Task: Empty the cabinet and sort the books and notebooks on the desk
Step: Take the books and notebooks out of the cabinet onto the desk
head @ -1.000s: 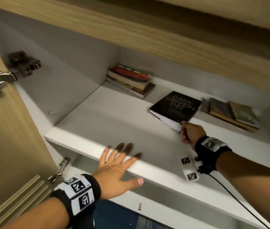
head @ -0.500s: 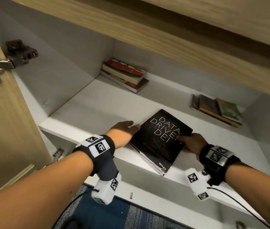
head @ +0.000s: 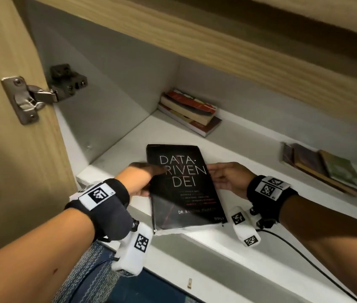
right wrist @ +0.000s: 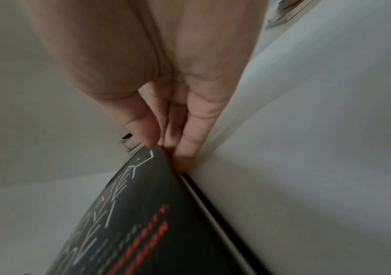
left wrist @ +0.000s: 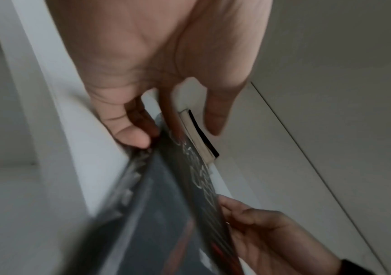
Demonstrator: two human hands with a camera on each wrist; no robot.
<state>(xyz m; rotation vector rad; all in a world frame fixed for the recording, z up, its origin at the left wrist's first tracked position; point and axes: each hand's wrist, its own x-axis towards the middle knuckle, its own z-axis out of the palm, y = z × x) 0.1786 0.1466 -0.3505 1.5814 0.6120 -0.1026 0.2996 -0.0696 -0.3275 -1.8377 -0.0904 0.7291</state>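
Observation:
A black book (head: 184, 189) titled "DATA-DRIVEN DEI" lies at the front of the white cabinet shelf (head: 125, 141), its near end sticking out past the shelf's front edge. My left hand (head: 145, 178) grips its left edge, thumb on the cover. My right hand (head: 215, 174) pinches its right edge. In the left wrist view the left hand (left wrist: 152, 137) holds the blurred book (left wrist: 166, 214), with the right hand (left wrist: 272, 232) on the far side. The right wrist view shows the right hand (right wrist: 168, 148) closed on the book's (right wrist: 142, 214) edge.
A stack of books (head: 190, 112) lies in the shelf's back left corner. More flat books (head: 324, 167) lie at the right. The open wooden cabinet door (head: 9, 149) with a metal hinge (head: 31, 97) stands close on the left. A wooden panel (head: 238, 51) overhangs above.
The book slid from mid-shelf to the front edge and turned straight. My left hand left the shelf edge and took the book's left side; my right hand kept hold of it.

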